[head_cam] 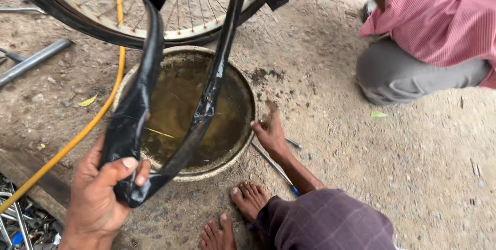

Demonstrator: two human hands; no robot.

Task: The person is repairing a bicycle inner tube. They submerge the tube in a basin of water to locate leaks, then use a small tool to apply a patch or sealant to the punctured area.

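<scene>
My left hand [98, 193] is shut on the low bend of a wet black inner tube [134, 110], thumb pressed across it. The tube loops up from my hand in two strands over a round metal basin [243, 149] of murky brown water toward a bicycle wheel [93, 22] at the top. My right hand [269, 134] reaches past my knee. Its fingertips are down on the dirt at the basin's right rim, and I see nothing held in it. A thin metal tool with a blue handle [274, 166] lies on the ground just below that hand.
A yellow hose [98, 115] curves along the basin's left side. Another person in a pink striped shirt [439, 17] and grey trousers squats at the top right. A metal bar [31, 61] lies at the left, scrap metal [20, 224] at the bottom left. My bare feet [248, 198] stand by the basin.
</scene>
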